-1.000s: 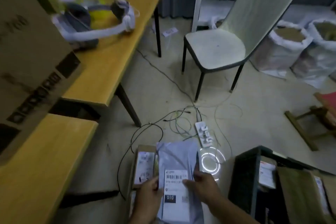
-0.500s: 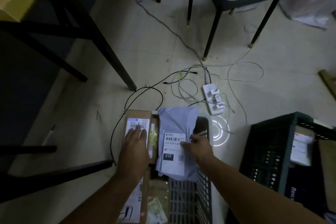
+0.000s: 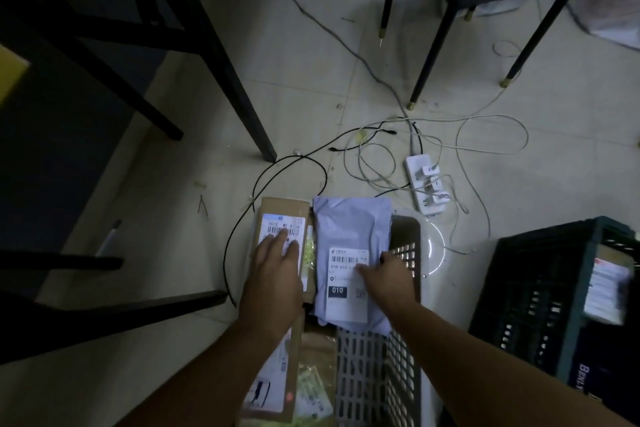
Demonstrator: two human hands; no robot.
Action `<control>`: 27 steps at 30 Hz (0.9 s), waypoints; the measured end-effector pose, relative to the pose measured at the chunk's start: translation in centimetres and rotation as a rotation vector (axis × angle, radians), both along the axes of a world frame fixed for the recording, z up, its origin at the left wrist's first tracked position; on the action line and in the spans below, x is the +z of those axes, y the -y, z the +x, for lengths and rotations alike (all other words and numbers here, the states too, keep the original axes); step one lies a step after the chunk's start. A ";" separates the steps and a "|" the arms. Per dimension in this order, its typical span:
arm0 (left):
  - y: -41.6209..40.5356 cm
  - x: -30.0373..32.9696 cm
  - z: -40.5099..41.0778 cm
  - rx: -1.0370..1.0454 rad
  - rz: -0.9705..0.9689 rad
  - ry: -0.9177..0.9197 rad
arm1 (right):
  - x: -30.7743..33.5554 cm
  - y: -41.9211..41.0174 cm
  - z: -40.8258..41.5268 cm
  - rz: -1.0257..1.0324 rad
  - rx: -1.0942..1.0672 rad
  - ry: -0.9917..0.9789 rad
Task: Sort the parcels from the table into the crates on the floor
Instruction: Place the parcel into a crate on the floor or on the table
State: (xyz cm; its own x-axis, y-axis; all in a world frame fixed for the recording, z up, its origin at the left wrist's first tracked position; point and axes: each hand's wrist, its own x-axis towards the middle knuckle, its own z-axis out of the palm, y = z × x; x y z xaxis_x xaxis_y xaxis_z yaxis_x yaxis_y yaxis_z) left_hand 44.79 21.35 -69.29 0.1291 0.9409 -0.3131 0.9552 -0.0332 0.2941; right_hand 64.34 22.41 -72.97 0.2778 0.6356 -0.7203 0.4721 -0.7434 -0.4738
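A grey poly mailer (image 3: pixel 351 229) with a white "010" label lies over the far end of a grey slatted crate (image 3: pixel 406 255) on the floor. My right hand (image 3: pixel 389 281) holds the mailer at its right edge, fingers curled over the label. Beside it on the left is a flat cardboard parcel (image 3: pixel 280 210) with a white shipping label. My left hand (image 3: pixel 277 274) rests flat on that label, fingers straight. More packets lie lower in the grey crate.
A dark green crate (image 3: pixel 530 291) holding parcels stands at the right. A white power strip (image 3: pixel 424 184) and loose cables lie on the floor just beyond the grey crate. Black table legs (image 3: pixel 239 97) stand at the left, chair legs (image 3: pixel 433 55) at the back.
My view has dropped from the table to the floor. My left hand let go of the mailer and moved left onto the cardboard parcel. The right hand stays on the mailer.
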 end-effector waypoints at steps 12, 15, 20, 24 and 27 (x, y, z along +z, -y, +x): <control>0.8 19.1 0.2 -0.133 -0.260 -0.090 | 21.0 2.2 1.8 0.125 0.617 0.206; 2.1 27.4 0.9 -0.133 -0.289 -0.076 | 29.5 2.8 1.8 0.169 0.796 0.278; 5.7 41.1 0.7 -0.066 -0.276 -0.025 | 44.1 4.9 0.7 0.256 1.008 0.382; 9.8 51.5 -1.1 -0.017 -0.236 -0.055 | 54.0 7.6 -1.6 0.344 1.086 0.382; 12.9 57.5 -3.9 0.023 -0.185 -0.086 | 59.8 9.7 -4.4 0.423 1.163 0.386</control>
State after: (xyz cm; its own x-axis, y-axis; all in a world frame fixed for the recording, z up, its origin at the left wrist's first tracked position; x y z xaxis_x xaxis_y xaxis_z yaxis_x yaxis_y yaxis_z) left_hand 40.90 8.43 -11.74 0.0741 0.8689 -0.4894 0.9769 0.0354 0.2107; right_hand 59.89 12.72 -13.18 -0.4444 0.8000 -0.4032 0.8939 0.3662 -0.2586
